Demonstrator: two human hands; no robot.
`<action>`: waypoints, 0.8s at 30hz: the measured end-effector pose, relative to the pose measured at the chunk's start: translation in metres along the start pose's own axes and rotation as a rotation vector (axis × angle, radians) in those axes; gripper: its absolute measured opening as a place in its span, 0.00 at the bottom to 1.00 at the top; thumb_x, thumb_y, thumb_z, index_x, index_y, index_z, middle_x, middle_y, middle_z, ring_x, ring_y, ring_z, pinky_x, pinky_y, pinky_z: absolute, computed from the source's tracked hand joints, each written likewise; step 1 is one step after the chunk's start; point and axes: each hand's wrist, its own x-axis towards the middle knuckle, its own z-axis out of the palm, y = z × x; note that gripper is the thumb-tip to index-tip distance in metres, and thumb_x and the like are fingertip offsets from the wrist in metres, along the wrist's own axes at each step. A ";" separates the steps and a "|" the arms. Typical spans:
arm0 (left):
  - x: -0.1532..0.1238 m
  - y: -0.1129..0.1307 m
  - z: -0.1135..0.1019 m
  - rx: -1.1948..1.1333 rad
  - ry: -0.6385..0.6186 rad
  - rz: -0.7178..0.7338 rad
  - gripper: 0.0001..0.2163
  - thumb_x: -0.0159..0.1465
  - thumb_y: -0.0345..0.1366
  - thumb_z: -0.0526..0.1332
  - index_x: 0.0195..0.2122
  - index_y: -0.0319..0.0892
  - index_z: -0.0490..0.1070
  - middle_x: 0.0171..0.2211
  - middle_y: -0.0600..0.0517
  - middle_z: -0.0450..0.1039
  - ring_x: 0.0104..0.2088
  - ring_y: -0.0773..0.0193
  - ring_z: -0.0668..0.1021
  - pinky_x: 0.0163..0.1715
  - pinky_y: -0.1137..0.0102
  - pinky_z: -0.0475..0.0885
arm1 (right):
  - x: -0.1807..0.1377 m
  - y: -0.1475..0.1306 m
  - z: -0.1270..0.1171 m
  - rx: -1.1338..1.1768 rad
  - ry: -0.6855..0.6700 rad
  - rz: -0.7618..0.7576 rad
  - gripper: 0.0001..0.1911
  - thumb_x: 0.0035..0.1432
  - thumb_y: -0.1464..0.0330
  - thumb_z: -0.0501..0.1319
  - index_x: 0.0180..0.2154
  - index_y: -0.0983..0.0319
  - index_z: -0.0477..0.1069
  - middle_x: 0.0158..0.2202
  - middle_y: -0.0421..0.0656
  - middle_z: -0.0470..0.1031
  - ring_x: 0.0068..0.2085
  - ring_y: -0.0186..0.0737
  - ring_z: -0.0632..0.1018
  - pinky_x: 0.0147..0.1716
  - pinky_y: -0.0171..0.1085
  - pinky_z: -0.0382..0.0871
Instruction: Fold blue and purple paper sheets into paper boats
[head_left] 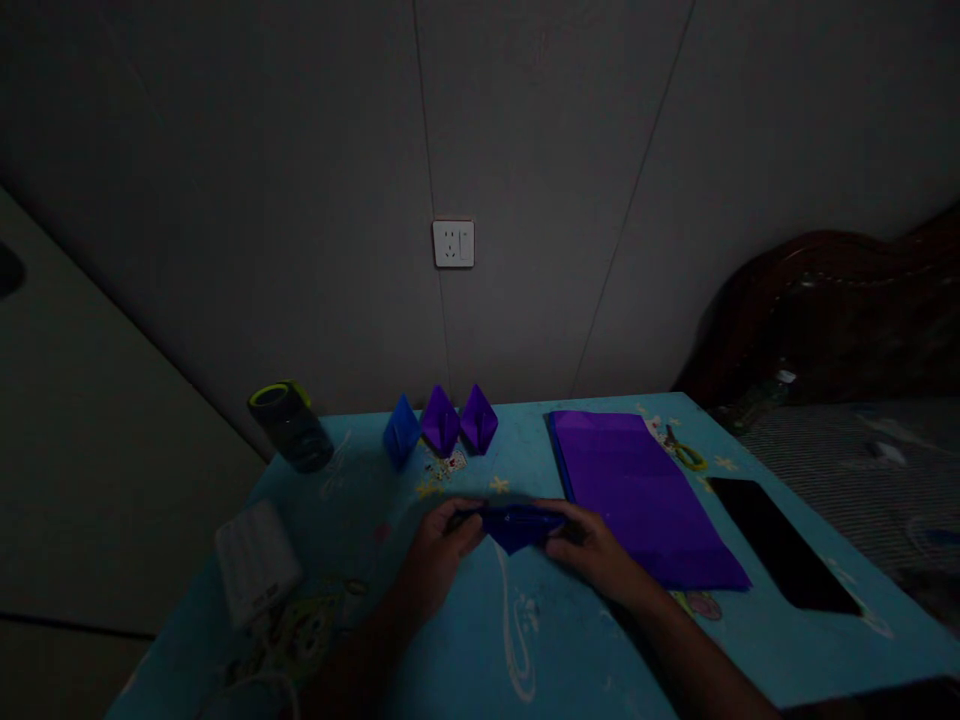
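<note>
Between my hands, over the middle of the table, is a dark blue folded paper boat (512,526). My left hand (442,548) pinches its left end between thumb and fingers. At the other end, my right hand (589,548) grips the paper the same way. Beyond them, near the table's far edge, stand a blue folded paper boat (402,432) and two purple ones, the left purple boat (440,421) and the right purple boat (478,419). To the right of my right hand lies a stack of purple paper (637,490) with blue sheets showing along its left edge.
A dark cup with a yellow-green rim (291,425) stands at the back left. Nearer is a white box-shaped device (257,562) with a cable. Yellow-handled scissors (686,452) and a black phone or tablet (780,542) lie right on the blue tablecloth (570,640).
</note>
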 end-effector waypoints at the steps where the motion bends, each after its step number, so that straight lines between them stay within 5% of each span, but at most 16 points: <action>1: 0.000 -0.001 0.001 -0.044 0.022 -0.025 0.16 0.47 0.40 0.75 0.33 0.39 0.76 0.36 0.50 0.78 0.38 0.63 0.79 0.42 0.69 0.76 | 0.000 -0.001 0.001 -0.017 0.003 -0.016 0.28 0.52 0.56 0.69 0.53 0.59 0.73 0.39 0.46 0.82 0.38 0.45 0.80 0.38 0.42 0.74; 5: -0.001 -0.004 0.003 -0.047 -0.031 -0.089 0.18 0.50 0.45 0.74 0.34 0.39 0.75 0.34 0.52 0.76 0.36 0.61 0.80 0.42 0.66 0.77 | 0.001 -0.004 0.005 -0.153 0.121 -0.099 0.18 0.58 0.56 0.64 0.42 0.62 0.77 0.35 0.45 0.80 0.35 0.42 0.78 0.36 0.37 0.72; 10: -0.006 -0.007 0.002 0.357 -0.108 0.029 0.18 0.58 0.51 0.65 0.39 0.39 0.75 0.33 0.50 0.75 0.37 0.57 0.78 0.36 0.65 0.77 | 0.001 -0.008 0.009 -0.199 0.156 -0.046 0.21 0.62 0.53 0.58 0.27 0.63 0.73 0.19 0.38 0.70 0.20 0.32 0.68 0.20 0.30 0.60; 14: -0.011 -0.005 0.003 0.481 -0.112 0.208 0.22 0.60 0.42 0.65 0.55 0.44 0.70 0.41 0.48 0.76 0.44 0.56 0.78 0.47 0.65 0.72 | 0.001 -0.013 0.016 -0.221 0.093 -0.030 0.20 0.62 0.54 0.59 0.27 0.63 0.73 0.19 0.38 0.71 0.20 0.33 0.69 0.19 0.31 0.60; 19: -0.014 -0.006 0.006 0.432 -0.126 0.185 0.28 0.64 0.40 0.62 0.65 0.48 0.56 0.40 0.48 0.76 0.41 0.59 0.78 0.45 0.65 0.72 | 0.000 -0.011 0.024 -0.214 0.061 -0.061 0.18 0.60 0.55 0.61 0.35 0.63 0.77 0.22 0.40 0.75 0.23 0.36 0.73 0.23 0.33 0.65; 22: -0.013 -0.007 0.005 0.330 -0.184 0.180 0.31 0.66 0.41 0.59 0.68 0.48 0.49 0.48 0.46 0.75 0.47 0.58 0.78 0.53 0.62 0.69 | -0.002 -0.008 0.027 -0.198 0.007 -0.153 0.18 0.57 0.54 0.63 0.40 0.62 0.76 0.27 0.40 0.75 0.27 0.37 0.73 0.27 0.34 0.68; 24: -0.011 -0.008 0.005 0.333 -0.228 0.165 0.28 0.67 0.41 0.58 0.67 0.48 0.52 0.56 0.45 0.71 0.54 0.56 0.74 0.58 0.61 0.65 | -0.002 -0.008 0.031 -0.221 -0.001 -0.218 0.17 0.57 0.54 0.63 0.38 0.62 0.75 0.27 0.39 0.73 0.29 0.37 0.72 0.29 0.34 0.68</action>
